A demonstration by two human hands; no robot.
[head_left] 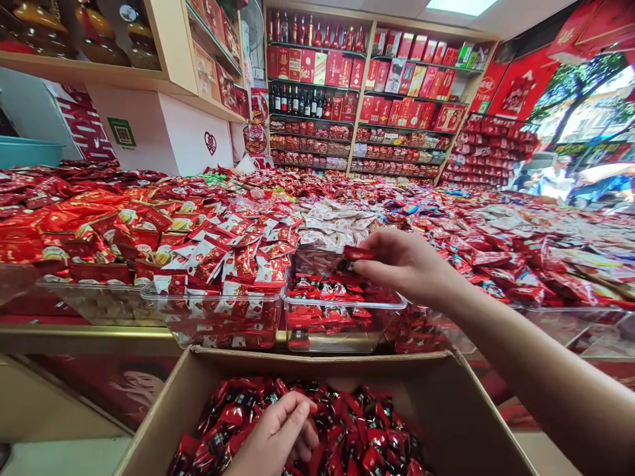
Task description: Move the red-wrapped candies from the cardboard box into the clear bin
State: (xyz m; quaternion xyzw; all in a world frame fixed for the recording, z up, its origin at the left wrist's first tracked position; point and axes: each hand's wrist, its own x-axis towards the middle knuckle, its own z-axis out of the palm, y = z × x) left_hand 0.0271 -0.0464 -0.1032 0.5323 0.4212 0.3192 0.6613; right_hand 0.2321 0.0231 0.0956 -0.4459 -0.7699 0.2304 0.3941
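My right hand (397,264) is closed in a pinch on a small red wrapped candy (358,253), above a clear plastic bin (342,305). Similar red and black candies (327,289) lie inside that bin. Below, an open cardboard box (322,362) holds a heap of red and black wrapped candies (381,436). Over this heap my left hand (282,430) has its thumb and fingers pressed together. Whatever is in its fingers, if anything, is hidden.
A clear bin (213,301) of red and white packets stands left of the middle one. More packets (520,258) cover the display to the right. Behind are shelves (317,86) of bottles and red boxes. A white pillar (193,132) rises at the left.
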